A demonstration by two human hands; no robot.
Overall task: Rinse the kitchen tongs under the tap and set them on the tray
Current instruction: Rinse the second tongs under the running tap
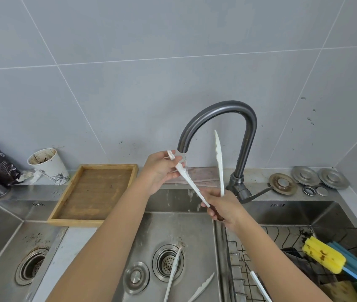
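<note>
Head view: rinse underway. Right hand grips tongs at the hinge; left hand pinches one arm tip under tap, thin stream running. Tray at left awaits; placing remains.

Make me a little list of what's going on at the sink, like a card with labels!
place: steel sink below a grey tap
left hand: pinches one tip of the white tongs under the spout
right hand: holds the tongs' hinge end
tongs: spread open
water: thin stream
wooden tray: nothing on it
in the basin: second tongs
</note>
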